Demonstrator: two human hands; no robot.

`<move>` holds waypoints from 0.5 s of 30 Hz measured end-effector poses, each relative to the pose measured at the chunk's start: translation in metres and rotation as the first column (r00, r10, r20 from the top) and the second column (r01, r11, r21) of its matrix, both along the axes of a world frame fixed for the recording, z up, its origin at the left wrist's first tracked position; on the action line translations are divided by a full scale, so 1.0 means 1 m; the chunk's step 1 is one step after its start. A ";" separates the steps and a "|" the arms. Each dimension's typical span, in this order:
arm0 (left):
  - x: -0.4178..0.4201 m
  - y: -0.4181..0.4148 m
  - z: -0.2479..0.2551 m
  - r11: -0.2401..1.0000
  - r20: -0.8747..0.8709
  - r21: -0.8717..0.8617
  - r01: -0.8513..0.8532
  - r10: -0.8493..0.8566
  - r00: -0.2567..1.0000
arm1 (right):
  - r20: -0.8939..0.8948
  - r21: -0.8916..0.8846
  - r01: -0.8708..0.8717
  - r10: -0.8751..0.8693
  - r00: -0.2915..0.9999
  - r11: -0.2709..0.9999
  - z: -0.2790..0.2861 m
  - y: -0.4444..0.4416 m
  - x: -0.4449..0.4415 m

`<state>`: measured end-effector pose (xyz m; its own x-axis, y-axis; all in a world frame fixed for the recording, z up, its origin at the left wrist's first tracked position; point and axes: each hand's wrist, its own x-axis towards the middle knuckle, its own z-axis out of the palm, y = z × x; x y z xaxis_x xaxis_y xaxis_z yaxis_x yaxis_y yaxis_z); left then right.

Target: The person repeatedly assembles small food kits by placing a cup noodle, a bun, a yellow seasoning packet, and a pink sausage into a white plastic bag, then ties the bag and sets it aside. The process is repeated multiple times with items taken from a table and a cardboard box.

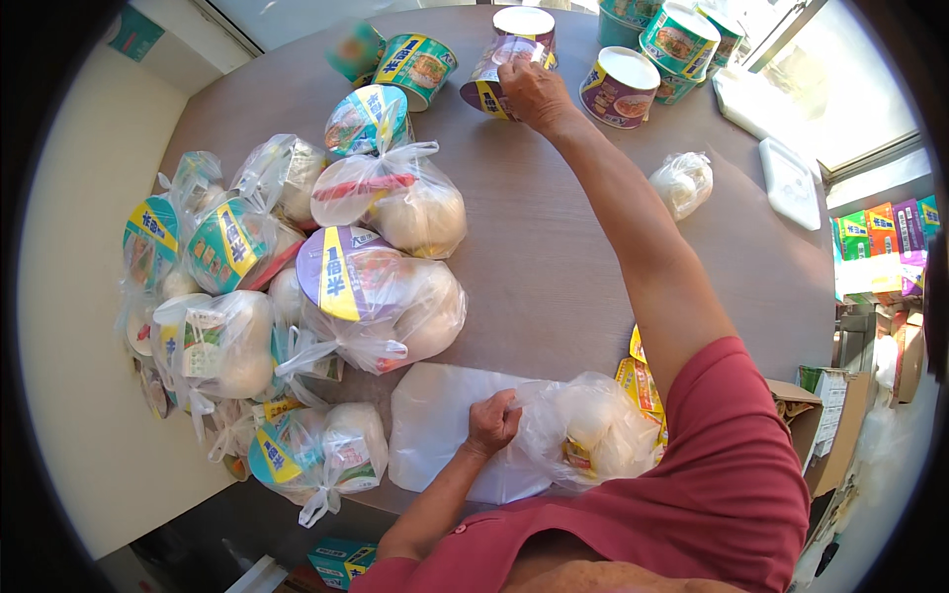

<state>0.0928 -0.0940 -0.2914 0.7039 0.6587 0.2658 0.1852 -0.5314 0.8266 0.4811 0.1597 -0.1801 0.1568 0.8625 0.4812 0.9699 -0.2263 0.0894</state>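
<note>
At the table's far side my right hand (535,93) grips a purple instant noodle cup (489,85), tilted, in front of another purple cup (524,24). Near the front edge my left hand (493,422) is closed on the edge of a clear plastic bag (593,426) that holds pale round buns and a small yellow and red packet (579,456). Beneath the left hand lies a flat stack of clear plastic bags (434,422). Yellow and red sachets (639,382) lie partly hidden under my right arm.
Several tied bags (422,311) with noodle cups and buns crowd the left side. Green cups (417,70) stand at the back, more (678,44) at the back right, beside a purple cup (620,87). A small bag of buns (680,185) and a white plastic lid (789,183) lie right.
</note>
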 end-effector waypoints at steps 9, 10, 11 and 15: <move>0.006 0.001 -0.006 0.995 -0.070 0.034 -0.099 0.101 0.992 | -0.211 -0.127 -0.103 0.074 0.975 0.987 0.067 -0.235 -0.045; 0.008 0.004 -0.001 0.995 -0.109 -0.008 -0.098 0.097 0.989 | -0.231 -0.080 -0.135 0.114 0.966 0.988 0.077 -0.268 -0.048; 0.008 0.008 0.001 0.987 -0.092 -0.106 -0.117 0.107 0.990 | -0.306 0.002 -0.172 0.164 0.938 0.985 0.095 -0.301 -0.061; 0.001 0.018 0.055 0.960 -0.216 -0.250 -0.125 0.070 0.974 | -0.454 0.061 0.016 0.014 0.891 0.998 0.156 -0.440 -0.092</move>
<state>0.0935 -0.0764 -0.2363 0.6539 0.7537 -0.0657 0.4037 -0.2741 0.8729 0.3892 -0.2798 -0.0240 0.3714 0.8332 0.4096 0.9013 -0.2177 -0.3744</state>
